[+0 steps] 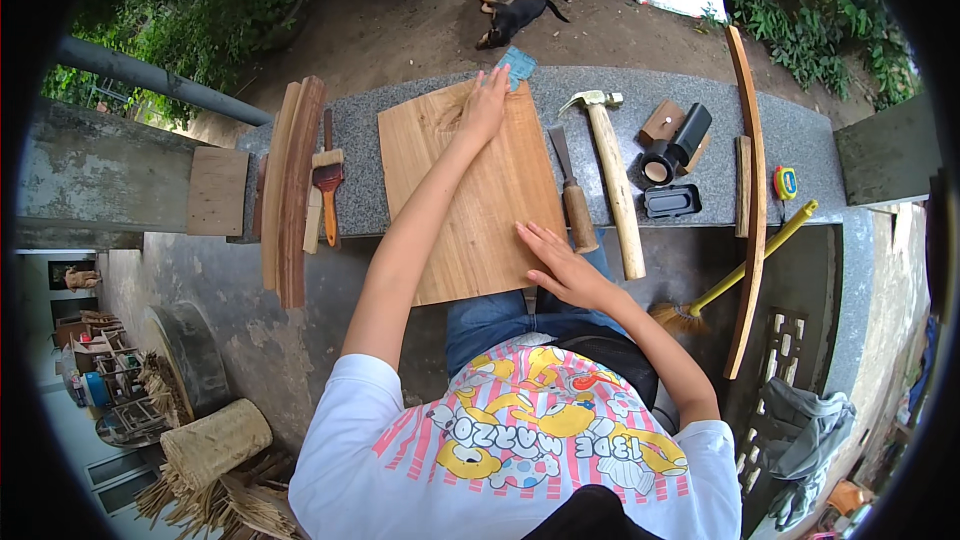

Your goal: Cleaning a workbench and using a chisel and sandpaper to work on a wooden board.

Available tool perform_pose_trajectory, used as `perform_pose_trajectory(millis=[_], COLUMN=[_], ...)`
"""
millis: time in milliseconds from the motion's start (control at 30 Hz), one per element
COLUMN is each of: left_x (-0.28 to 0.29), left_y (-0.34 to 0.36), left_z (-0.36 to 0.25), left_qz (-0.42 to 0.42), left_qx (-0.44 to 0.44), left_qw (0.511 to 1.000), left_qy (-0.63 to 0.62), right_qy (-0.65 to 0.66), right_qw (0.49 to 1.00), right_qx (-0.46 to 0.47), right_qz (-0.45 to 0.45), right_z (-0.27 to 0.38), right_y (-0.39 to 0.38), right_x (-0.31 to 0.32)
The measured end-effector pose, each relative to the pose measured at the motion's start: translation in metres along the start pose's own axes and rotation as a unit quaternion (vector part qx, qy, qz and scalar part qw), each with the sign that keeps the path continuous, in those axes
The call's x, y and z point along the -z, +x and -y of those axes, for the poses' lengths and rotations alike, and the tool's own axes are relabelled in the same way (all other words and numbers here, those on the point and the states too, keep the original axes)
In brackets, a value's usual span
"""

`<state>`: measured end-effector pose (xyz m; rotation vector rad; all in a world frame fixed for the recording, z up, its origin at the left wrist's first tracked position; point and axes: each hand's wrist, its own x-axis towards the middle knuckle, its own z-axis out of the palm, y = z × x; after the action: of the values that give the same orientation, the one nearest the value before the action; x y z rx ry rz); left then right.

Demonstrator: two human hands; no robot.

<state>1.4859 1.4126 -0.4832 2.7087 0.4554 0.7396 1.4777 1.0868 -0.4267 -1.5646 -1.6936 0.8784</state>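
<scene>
A wide, flat wooden board (470,200) lies across the granite bench top and reaches over its near edge toward my lap. My left hand (484,108) is stretched to the far end of the board, its fingers extended and lying on the wood. Beside those fingertips, at the board's far right corner, is a small blue-green sheet (519,64); its kind is unclear, and I cannot tell whether the fingers touch it. My right hand (566,268) rests with fingers apart on the board's near right edge. Neither hand grips anything.
Right of the board are a wooden-handled chisel (572,190), a hammer (613,180), a black device (675,145), a black tray (672,201), a curved wood strip (752,210) and a tape measure (785,183). Left lie wood strips (292,190) and a paintbrush (328,195). A dog (520,12) lies beyond.
</scene>
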Motion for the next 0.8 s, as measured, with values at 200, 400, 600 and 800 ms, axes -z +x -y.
perform_pose_trajectory(millis=[200,400,600,800], left_x=[0.005,0.051,0.101,0.097], left_y=[-0.032,-0.125,-0.186,-0.152], left_z=[-0.018,-0.073,-0.080,-0.020], left_qz=[0.046,0.089,0.107,0.033], left_qx=[-0.039,-0.033,0.035,0.098], left_qw=[0.997,0.992,0.993,0.994], left_qy=[-0.049,-0.079,-0.043,0.023], right_qy=[-0.004,0.045,0.267,0.173], right_qw=[1.000,0.998,0.962,0.984], right_qx=[0.005,0.001,-0.063,-0.030], right_qz=[-0.005,-0.035,0.000,0.001], right_z=[-0.005,-0.007,-0.007,-0.009], right_y=[-0.003,-0.005,-0.003,-0.001], right_x=[-0.002,-0.005,0.004,0.002])
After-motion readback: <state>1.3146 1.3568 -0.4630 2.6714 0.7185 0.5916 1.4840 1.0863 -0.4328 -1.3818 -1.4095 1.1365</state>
